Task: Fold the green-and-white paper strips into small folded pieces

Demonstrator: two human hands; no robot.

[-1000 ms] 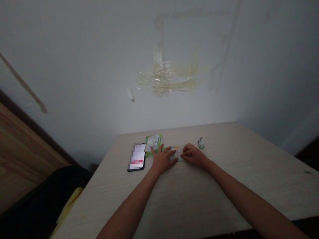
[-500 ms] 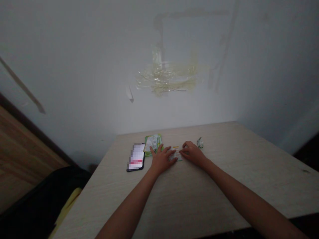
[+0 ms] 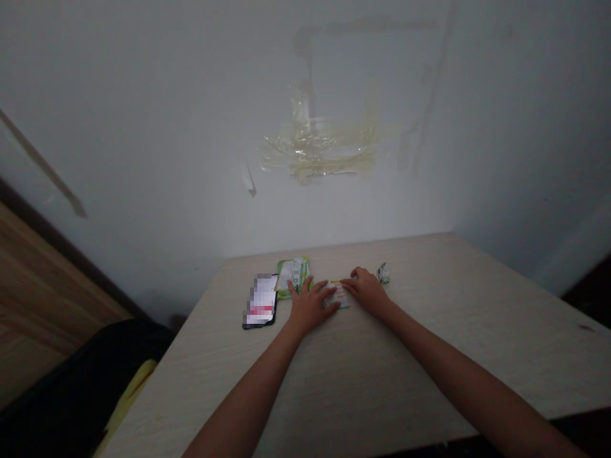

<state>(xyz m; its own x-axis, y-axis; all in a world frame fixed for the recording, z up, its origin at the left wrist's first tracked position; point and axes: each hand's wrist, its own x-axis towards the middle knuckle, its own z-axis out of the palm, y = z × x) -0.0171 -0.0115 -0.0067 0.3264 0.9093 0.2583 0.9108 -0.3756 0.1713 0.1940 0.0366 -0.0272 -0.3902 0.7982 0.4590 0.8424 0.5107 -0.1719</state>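
Note:
A small flat printed packet [image 3: 340, 296], pale with a yellow strip and red print, lies on the table between my hands. My left hand [image 3: 310, 310] rests palm down with its fingers spread, the fingertips on the packet's left part. My right hand [image 3: 366, 290] has its fingers bent and close together, gripping the packet's upper right edge; the thumb is hard to make out. Behind my left hand lies a green and white wrapper pack [image 3: 292, 273], its near edge partly hidden by my fingers.
A phone [image 3: 261, 302] with a lit screen lies left of my left hand, by the green pack. A crumpled wrapper [image 3: 383, 274] sits beyond my right hand. The wall [image 3: 191, 210], with old clear tape [image 3: 324, 152], rises behind the table [image 3: 453, 286].
My right hand has shifted slightly up and left, its fingertips moving from the packet's right side to its upper right edge. The left hand stays where it was.

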